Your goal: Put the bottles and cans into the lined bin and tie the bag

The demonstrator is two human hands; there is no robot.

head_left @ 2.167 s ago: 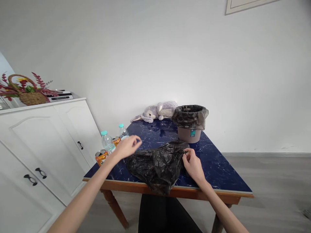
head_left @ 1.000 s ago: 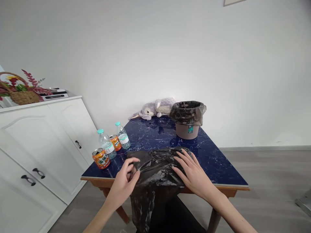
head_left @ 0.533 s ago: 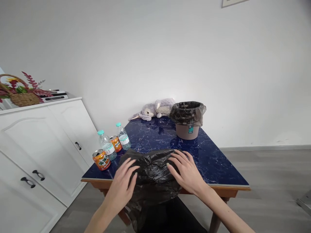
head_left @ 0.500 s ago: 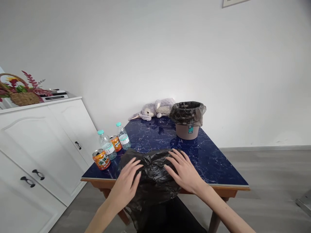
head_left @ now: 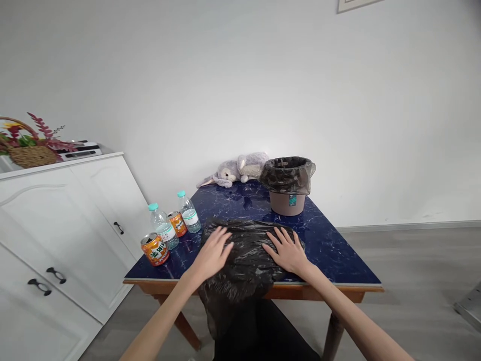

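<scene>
A black plastic bag (head_left: 250,255) lies crumpled over the front of the dark blue marbled table (head_left: 338,255), its lower part hanging past the edge. My left hand (head_left: 213,253) rests on the bag's left side, palm down and fingers stretched out. Spread flat on its right side is my right hand (head_left: 286,250). Neither hand grips the plastic. Farther back on the right stands a beige bin (head_left: 285,203), lined with another dark bag (head_left: 288,178) folded over its rim.
Left on the table stand two orange cans (head_left: 155,249) and two clear bottles (head_left: 164,228) with turquoise caps. A grey plush toy (head_left: 236,169) lies at the back by the wall. White cabinets (head_left: 71,225) carrying a flower basket (head_left: 33,155) flank the left side.
Both hands have shifted slightly, and the bag now lies flatter and farther over the tabletop, reaching more to the right. The fingers are flatter on it.
</scene>
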